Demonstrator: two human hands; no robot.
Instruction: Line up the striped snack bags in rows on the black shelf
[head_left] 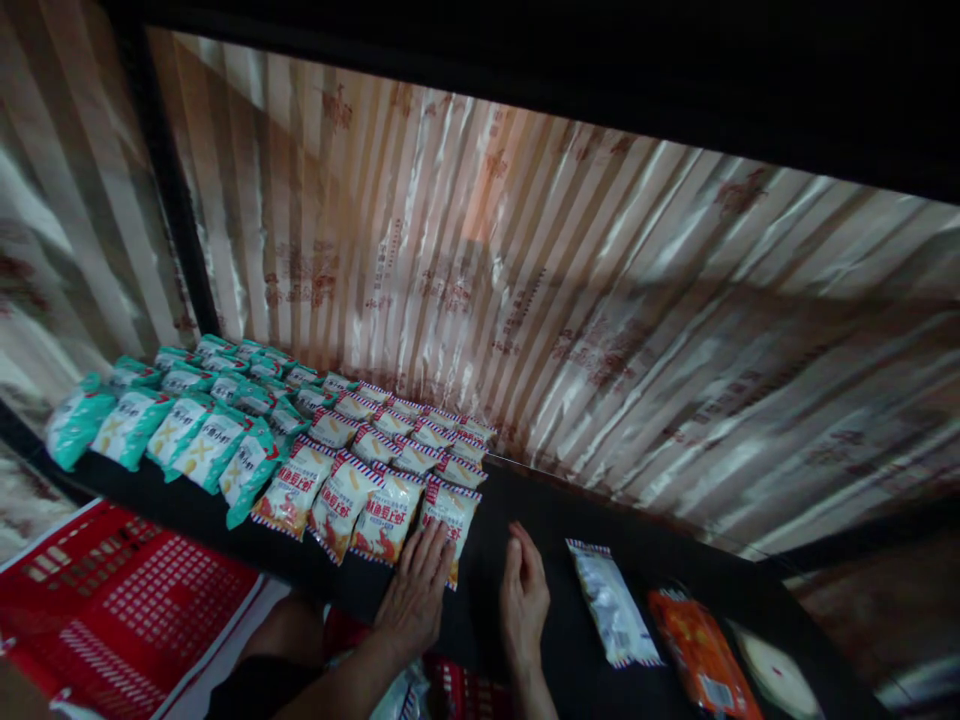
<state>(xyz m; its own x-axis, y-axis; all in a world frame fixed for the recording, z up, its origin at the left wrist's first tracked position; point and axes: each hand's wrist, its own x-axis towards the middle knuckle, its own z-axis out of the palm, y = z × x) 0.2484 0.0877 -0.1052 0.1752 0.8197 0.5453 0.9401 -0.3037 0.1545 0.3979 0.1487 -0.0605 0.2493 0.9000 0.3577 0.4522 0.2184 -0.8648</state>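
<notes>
My left hand (418,590) lies with its fingers stretched over the lower part of a white-and-orange snack bag (451,508), the rightmost in the front row. The fingers rest flat on it, not wrapped round it. To the right, my right hand (525,590) is held on edge above the black shelf (487,560), palm turned toward the bags, fingers extended and nothing in it. Beside the touched bag are more of the same kind, such as a snack bag (388,515), standing in several rows. A single silver-white packet (613,605) lies face down right of my right hand.
Teal snack bags (206,445) stand in rows at the left. An orange packet (705,650) and a pale round-ended package (776,672) lie at the right. A red basket (135,610) is below the shelf at the left. Patterned sheeting (450,270) hangs behind; a dark beam (525,60) crosses overhead.
</notes>
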